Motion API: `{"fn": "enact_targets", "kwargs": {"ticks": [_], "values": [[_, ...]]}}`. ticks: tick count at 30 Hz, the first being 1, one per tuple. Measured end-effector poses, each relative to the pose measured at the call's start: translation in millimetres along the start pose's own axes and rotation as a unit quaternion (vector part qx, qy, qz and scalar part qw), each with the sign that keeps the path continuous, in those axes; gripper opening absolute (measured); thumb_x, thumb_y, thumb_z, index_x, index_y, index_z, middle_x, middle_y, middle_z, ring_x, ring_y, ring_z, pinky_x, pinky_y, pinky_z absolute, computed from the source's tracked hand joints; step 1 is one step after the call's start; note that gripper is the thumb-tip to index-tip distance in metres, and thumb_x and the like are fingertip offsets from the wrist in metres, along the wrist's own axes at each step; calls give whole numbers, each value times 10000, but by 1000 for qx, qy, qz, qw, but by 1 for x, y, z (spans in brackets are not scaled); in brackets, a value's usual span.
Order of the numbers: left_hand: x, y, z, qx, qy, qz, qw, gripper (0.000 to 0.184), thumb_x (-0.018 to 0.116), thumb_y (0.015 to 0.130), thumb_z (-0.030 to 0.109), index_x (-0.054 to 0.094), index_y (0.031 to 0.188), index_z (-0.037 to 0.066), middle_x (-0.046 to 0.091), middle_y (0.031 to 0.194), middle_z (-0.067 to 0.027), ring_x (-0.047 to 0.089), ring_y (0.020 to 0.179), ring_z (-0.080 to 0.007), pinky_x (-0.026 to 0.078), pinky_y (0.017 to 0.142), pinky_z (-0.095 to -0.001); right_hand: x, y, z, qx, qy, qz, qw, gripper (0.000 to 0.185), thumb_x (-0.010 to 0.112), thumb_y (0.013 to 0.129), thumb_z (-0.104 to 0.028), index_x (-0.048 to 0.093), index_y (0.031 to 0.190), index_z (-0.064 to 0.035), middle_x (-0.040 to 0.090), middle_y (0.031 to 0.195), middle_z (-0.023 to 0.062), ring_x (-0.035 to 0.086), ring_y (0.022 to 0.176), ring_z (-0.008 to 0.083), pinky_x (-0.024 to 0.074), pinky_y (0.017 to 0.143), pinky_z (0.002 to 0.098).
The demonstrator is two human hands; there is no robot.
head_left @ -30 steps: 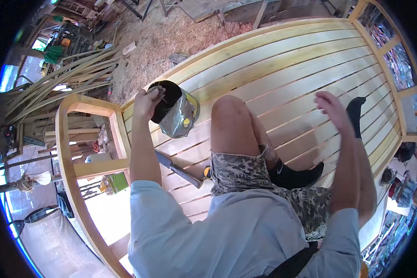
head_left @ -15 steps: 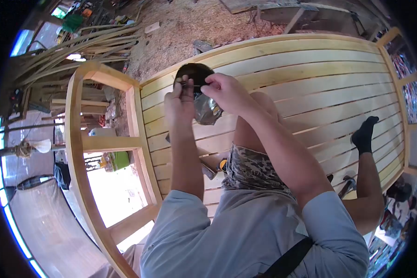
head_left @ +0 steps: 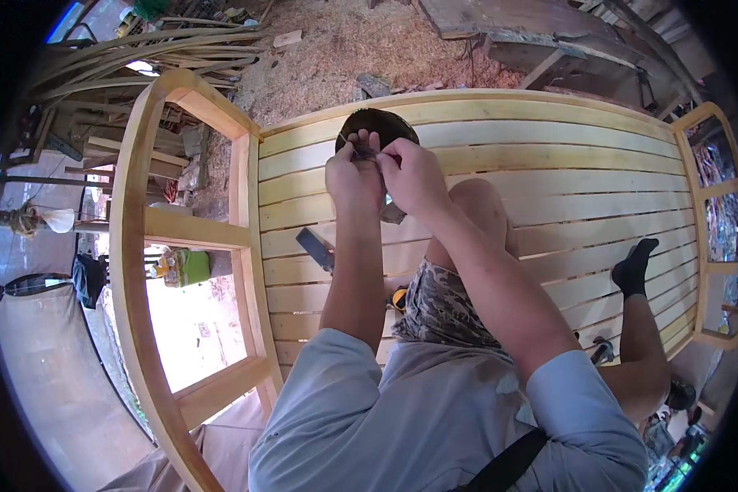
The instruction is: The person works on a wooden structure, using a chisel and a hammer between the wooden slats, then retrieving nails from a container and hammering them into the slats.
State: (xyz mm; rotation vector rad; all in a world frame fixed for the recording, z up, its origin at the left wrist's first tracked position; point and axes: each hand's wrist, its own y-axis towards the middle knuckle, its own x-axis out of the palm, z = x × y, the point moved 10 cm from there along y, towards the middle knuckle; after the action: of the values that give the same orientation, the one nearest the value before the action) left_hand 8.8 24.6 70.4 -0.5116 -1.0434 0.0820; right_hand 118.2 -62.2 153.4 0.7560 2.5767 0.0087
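Observation:
My left hand (head_left: 355, 179) is cupped palm up, its fingers partly curled around several thin dark pieces (head_left: 364, 153) that look like nails or screws. Close against it, my right hand (head_left: 416, 174) pinches finger and thumb together over the left palm; what lies in the pinch is too small to make out. Just beyond both hands, a black round bowl-like thing (head_left: 391, 123) rests on the slatted wooden bench (head_left: 549, 184). A crumpled clear plastic bag (head_left: 393, 213) shows in part below my right hand, mostly hidden.
Beside my left forearm lies a dark flat tool (head_left: 313, 248). A yellow and black tape measure (head_left: 399, 298) sits by my shorts. The bench's wooden end frame (head_left: 131, 238) rises on the left. Long wood strips (head_left: 156, 57) are piled beyond, near shavings on the ground.
My view has shifted, so hands and bench appear farther right and lower. My right hand has come closer over the left palm. The plastic bag is now more hidden.

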Motion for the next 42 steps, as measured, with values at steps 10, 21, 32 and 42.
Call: {"fn": "enact_targets", "kwargs": {"ticks": [10,21,32,42], "values": [[-11,56,26,51,66,53,995,92,426,932,5,508,915,-35,521,815,-115,476,683,-191,416,588,-327,-13,3,19,33,-6,82,996,198,650,903,-196,674,894,1,686,790,202,681,742,363,529,669,424],[85,-75,-50,182,760,-271,562,235,535,834,119,697,927,-24,673,864,-255,669,874,-396,540,867,-430,-15,-16,91,261,555,12,790,441,431,1027,-413,596,1223,-54,673,1122,153,630,1042,311,497,929,423],[85,-155,-201,211,773,-461,381,253,504,774,39,651,953,-62,621,1139,-305,612,1058,-435,492,923,-462,-63,-46,180,-20,762,41,646,284,441,998,-241,582,1120,-27,629,1064,134,610,948,246,492,868,336],[119,-179,-198,117,725,-530,423,360,600,787,-8,594,1145,-52,649,1145,-214,658,1028,-318,535,885,-381,-116,-81,165,121,844,124,508,362,357,1048,-257,597,1185,-23,678,1077,147,656,904,270,524,745,378]]}}
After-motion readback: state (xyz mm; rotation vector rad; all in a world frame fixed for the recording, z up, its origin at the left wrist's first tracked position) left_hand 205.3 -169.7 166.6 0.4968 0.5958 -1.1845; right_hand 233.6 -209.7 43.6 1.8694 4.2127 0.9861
